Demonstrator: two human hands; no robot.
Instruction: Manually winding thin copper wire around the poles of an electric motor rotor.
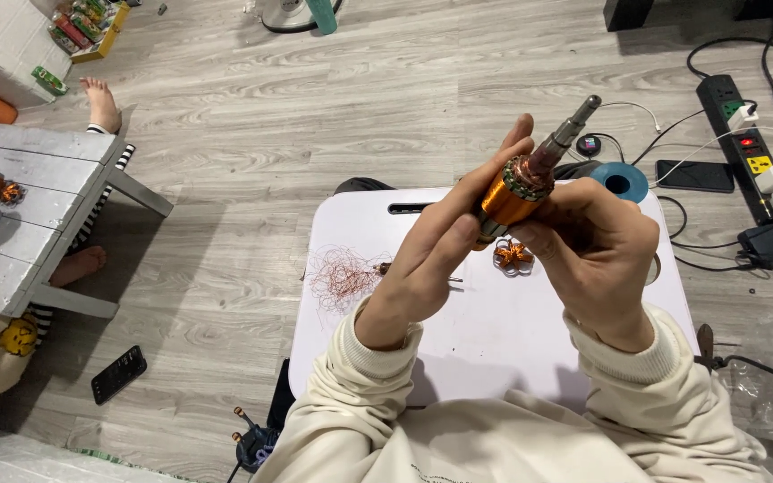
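Observation:
Both hands hold a motor armature [530,179] above a small white table [494,340]. The armature has an orange-wound copper core and a grey steel shaft pointing up and to the right. My left hand [436,255] presses flat against its left side, fingers stretched upward. My right hand [597,255] wraps around its lower right side. On the table under the hands lie a tangle of loose copper wire [342,275] and a small orange coil piece [513,256].
A blue tape roll [621,182] sits at the table's far edge. A power strip [744,148], cables and a phone [694,176] lie on the floor at right. Another person's bare feet [100,103] and a grey wooden bench [33,210] are at left, with another phone [118,374] on the floor.

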